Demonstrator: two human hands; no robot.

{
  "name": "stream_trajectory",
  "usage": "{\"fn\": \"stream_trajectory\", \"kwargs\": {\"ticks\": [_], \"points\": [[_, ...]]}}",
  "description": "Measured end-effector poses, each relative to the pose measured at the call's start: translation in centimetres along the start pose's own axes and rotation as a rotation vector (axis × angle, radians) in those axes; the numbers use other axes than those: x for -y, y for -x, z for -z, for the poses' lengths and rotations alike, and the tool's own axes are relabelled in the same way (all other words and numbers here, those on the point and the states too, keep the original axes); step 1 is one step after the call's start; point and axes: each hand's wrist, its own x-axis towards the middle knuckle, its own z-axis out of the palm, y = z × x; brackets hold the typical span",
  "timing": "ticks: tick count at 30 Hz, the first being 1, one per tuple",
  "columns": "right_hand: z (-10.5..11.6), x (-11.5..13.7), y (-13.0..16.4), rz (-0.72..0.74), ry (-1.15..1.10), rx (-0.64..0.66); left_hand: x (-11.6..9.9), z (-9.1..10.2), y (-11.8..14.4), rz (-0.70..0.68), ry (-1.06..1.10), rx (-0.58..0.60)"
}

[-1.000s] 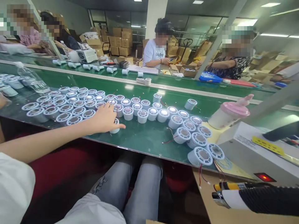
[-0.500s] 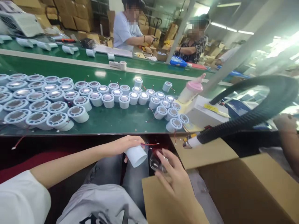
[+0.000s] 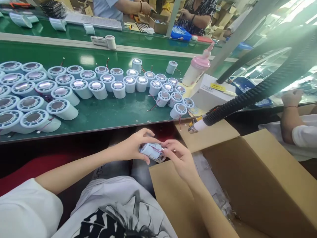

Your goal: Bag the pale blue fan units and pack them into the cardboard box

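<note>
My left hand [image 3: 138, 145] is wrapped around a pale blue cylindrical housing [image 3: 151, 150], which lies tilted on its side above my lap. Thin dark red wires run along its side. A clear, ribbed round cover [image 3: 162, 156] sits against the housing's right end; whether it is seated cannot be told. The fingers of my right hand [image 3: 180, 158] are pinched at that end, on the cover's edge and close to the wires, partly hiding both. Many similar housings [image 3: 118, 89] stand on the green conveyor belt [image 3: 109, 114] ahead, several with loose wire leads.
An open cardboard box [image 3: 247, 175] with plastic wrap inside stands at my right. Above its flap hangs a black corrugated hose [image 3: 230, 105] with a white nozzle. A pink-topped bottle [image 3: 198, 67] and a white box [image 3: 210, 91] stand behind. Co-workers' arms [image 3: 287, 115] show at the right and across the belt.
The clear cover in my right hand has moved left and now meets the housing. My left hand has turned the housing onto its side. The view has tipped downward.
</note>
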Motion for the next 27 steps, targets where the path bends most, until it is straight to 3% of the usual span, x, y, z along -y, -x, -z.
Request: {"fn": "stream_trajectory", "kwargs": {"ticks": [3,5,9,11,13,19,27], "points": [[0.5,-0.3,-0.3,-0.111,-0.209,-0.018,0.0,-0.3,0.1,0.003,0.172,0.102],[0.8,-0.3,-0.2,-0.07,-0.232,0.018,-0.3,-0.5,0.3,0.081,0.346,0.106],[1.1,-0.4,0.5,0.247,0.16,0.102,-1.2,-0.6,0.7,0.288,0.578,0.049],[1.0,-0.5,1.0,0.339,0.28,0.107,-1.4,-0.6,0.9,0.321,0.6,0.071],[1.0,-0.6,1.3,0.335,0.226,0.124,-1.5,-0.4,1.0,0.269,0.546,0.083],[1.3,-0.4,1.7,0.139,0.017,0.185,-1.5,-0.1,1.1,0.005,0.384,0.067],[1.3,0.3,1.9,-0.062,-0.156,0.217,-1.7,0.1,1.4,-0.09,0.34,0.077]]}}
